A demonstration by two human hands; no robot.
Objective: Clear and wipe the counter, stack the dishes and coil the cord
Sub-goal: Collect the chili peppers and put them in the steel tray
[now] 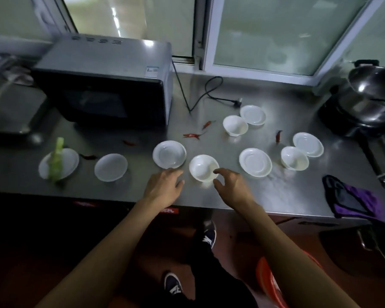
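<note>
Two bare hands reach over the steel desk [265, 192], where white dishes lie spread out in a loose row.

The right hand [230, 184] is just beside a small white bowl [203, 167] that sits near the front edge of the desk. Its fingers [218, 171] are curled at the bowl's right rim and the thumb sits lower, so the grip is shaped like a claw. It looks as if it is just touching the rim, but it is not closed round the bowl yet. The left hand [165, 187] lies flat and relaxed, holding nothing. Its fingertips are near the front edge of a shallow plate [169, 154], just to the left of the bowl.

So the bowl lies between the two hands, a little ahead of them. The right hand is the nearer one, and it probably only needs to slide left and pinch the rim to lift the bowl.

More plates and bowls wait further right and left. One plate [59, 165] at the far left has a green stalk [56, 161] on it. Red chillies [191, 135] are scattered on the desk. The black cord [209, 94] lies loose behind the dishes, beside the microwave [102, 85], with its plug on the desk. A purple cloth [353, 198] hangs at the right edge. Stacking seems to be just starting.
</note>
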